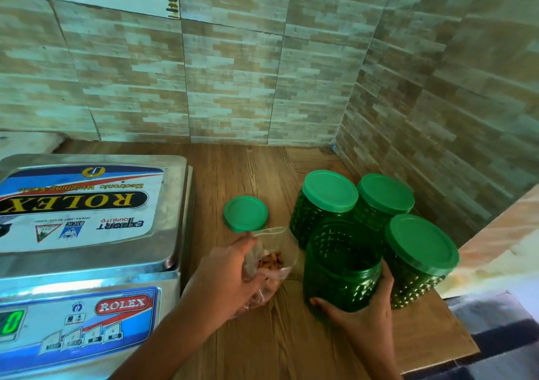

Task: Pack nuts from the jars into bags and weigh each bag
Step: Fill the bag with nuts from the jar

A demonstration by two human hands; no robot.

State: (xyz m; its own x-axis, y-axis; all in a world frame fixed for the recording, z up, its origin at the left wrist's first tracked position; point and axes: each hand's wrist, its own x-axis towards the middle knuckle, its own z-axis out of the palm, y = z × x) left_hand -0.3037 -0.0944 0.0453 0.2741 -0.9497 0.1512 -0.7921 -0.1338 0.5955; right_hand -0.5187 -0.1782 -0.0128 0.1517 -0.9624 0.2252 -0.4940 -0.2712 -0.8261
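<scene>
- Currently the left hand (233, 274) grips a clear plastic bag (277, 274) by its upper part, fingers curled round the plastic, thumb side toward the scale.
- Bag sits low on the wooden table (262, 169), between the scale and the open jar, its mouth gaping upward just below the loose lid.
- Nuts (269, 261), light brown, show through the bag; more seem to lie lower under the hand, but the plastic is blurred there.
- Right hand (361, 306) wraps the open jar (341, 263) from the near side: thumb across the front lower wall, fingers curled round the right wall.
- Open jar is green, knobbly, upright on the table, no lid on it; cannot tell what is inside, the interior reads dark.
- Loose lid (245, 213), green, lies flat on the table beyond the bag, apart from the jars.
- Three lidded jars (420, 251), same green type, stand behind and right of the open jar, packed close, touching or nearly so.
- Scale (87, 219), steel platter with ROLEX sticker, stands at left, just beside the left forearm; its display (11, 321) shows a green 0.
- Tiled wall (233, 73) behind and to the right forms a corner.
</scene>
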